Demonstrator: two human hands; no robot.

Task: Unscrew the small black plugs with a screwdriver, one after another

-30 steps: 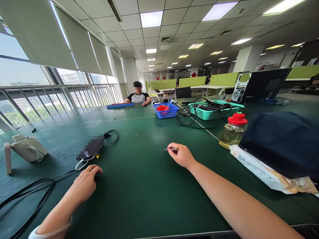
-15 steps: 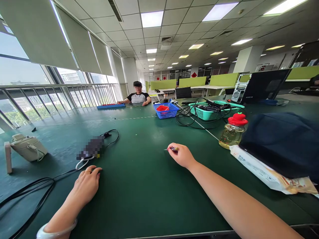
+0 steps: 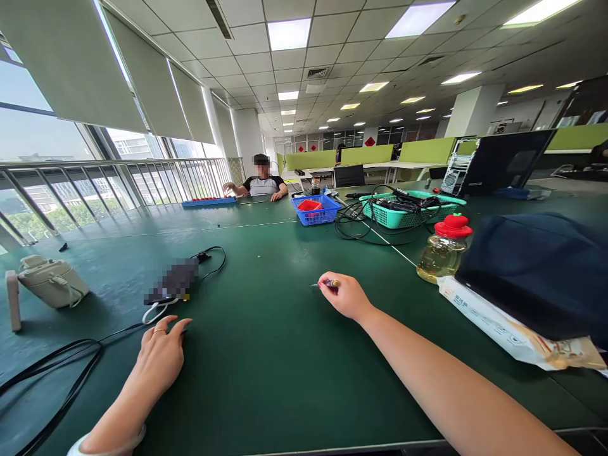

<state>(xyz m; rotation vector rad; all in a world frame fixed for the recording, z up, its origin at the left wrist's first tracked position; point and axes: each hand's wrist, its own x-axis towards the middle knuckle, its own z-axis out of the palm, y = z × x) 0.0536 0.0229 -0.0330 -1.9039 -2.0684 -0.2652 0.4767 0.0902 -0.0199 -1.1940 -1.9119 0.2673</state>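
Note:
My right hand (image 3: 349, 296) is closed round a pen (image 3: 334, 284), with the thin tip pointing left just over or on the green tabletop; I cannot tell whether it touches. On the left side, my left hand (image 3: 162, 354) is open and holds nothing, its fingers bent and apart, low over the table. Just beyond its fingertips are a white cable loop (image 3: 154, 313) and a dark, blurred-out device (image 3: 173, 280) with a black cord.
A bottle with a red lid (image 3: 446, 250), a white packet (image 3: 494, 323) and a dark blue bag (image 3: 536, 272) stand at right. Farther back are a blue basket (image 3: 317, 216), a green basket (image 3: 396, 218) with cables, and a seated person (image 3: 261, 183). A beige flask (image 3: 52, 278) lies left.
My left hand has drawn slightly left, its thumb and fingers spreading apart. The right hand and pen have barely moved. Across the table, the seated person has raised a hand above the blue tray.

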